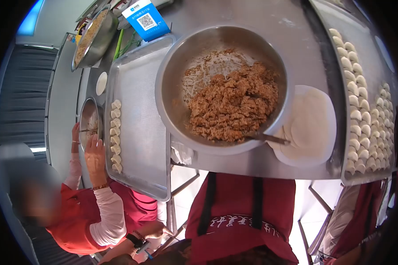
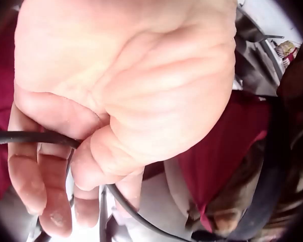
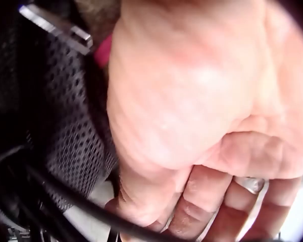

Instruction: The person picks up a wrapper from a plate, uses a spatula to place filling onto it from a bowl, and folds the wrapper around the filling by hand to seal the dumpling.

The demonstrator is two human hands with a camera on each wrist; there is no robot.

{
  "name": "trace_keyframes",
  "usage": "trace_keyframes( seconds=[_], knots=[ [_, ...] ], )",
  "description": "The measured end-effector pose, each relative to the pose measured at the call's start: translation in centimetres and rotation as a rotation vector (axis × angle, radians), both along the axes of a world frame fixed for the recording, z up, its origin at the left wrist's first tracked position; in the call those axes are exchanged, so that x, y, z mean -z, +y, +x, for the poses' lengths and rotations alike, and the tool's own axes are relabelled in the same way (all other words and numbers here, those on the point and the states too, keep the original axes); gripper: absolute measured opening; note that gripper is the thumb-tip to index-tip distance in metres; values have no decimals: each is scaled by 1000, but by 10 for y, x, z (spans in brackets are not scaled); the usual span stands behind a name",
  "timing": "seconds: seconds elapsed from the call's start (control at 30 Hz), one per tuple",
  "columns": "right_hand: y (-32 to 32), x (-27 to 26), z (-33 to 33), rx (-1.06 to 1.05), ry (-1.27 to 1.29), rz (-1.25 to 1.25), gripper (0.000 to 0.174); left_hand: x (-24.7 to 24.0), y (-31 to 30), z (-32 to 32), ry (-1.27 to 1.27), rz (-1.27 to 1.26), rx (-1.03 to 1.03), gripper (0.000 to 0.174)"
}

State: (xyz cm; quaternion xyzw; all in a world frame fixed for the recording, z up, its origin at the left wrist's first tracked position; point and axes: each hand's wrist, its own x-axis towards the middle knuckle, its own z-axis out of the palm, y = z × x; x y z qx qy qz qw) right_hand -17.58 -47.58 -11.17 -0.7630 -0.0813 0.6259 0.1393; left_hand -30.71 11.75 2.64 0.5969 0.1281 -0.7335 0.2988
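Observation:
In the left wrist view, my left hand (image 2: 126, 85) holds a thin black cable (image 2: 33, 137) that runs between the thumb and the fingers. At the lower left of the head view, a hand (image 1: 157, 229) with a black band at its wrist is beside my red apron (image 1: 243, 212), below the table edge. The right wrist view shows my right hand (image 3: 192, 101) with fingers loosely bent and nothing held in them. A dark cable (image 3: 101, 217) crosses in front of its thumb, and black mesh fabric (image 3: 78, 121) hangs beside it.
A large steel bowl (image 1: 161, 88) of meat filling (image 1: 234, 101) stands on the table by stacked dough wrappers (image 1: 314, 123). Metal trays hold dumplings (image 1: 115, 132) left and more dumplings (image 1: 356, 106) right. A person (image 1: 106, 216) at left works at a small bowl (image 1: 85, 110).

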Motion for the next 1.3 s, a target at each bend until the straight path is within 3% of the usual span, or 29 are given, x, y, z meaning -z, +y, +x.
trace_keyframes(
  seconds=[0.07,0.23,0.33,0.37,0.4,0.43,0.57,0.63,0.73,0.83,1.0,1.13,1.23,1.3],
  knots=[
    [-2,1,-6,-4,-49,15,24,-11,-19,39,-205,143,58,59],
    [-5,-3,-9,-29,-223,66,23,-12,-39,86,-703,269,77,46],
    [16,-2,13,44,-469,4,23,-14,-62,131,-1004,112,-269,36],
    [34,-9,38,100,-577,-41,23,-8,-72,139,-964,-5,-650,31],
    [52,-24,56,275,-651,-20,24,-20,-81,163,-911,-32,-706,27],
    [71,-41,75,453,-730,5,25,-14,-86,174,-840,-157,-928,29],
    [122,-79,123,689,-884,335,22,-21,-102,228,-871,-328,-1240,30],
    [145,-104,141,811,-842,466,19,-18,-101,248,-816,-469,-1442,34],
    [164,-135,166,867,-823,574,23,-10,-97,270,-798,-702,-1582,37],
    [173,-156,187,915,-834,657,24,-19,-116,286,-832,-622,-1677,32],
    [174,-148,213,956,-873,598,21,5,-124,299,-649,-621,-1818,27],
    [181,-138,231,888,-1022,567,18,9,-128,310,-689,-541,-1826,28],
    [190,-113,255,684,-1443,654,17,10,-133,316,-775,-522,-1847,31],
    [198,-115,264,543,-1441,610,27,13,-134,317,-808,-523,-1852,32]
  ],
)
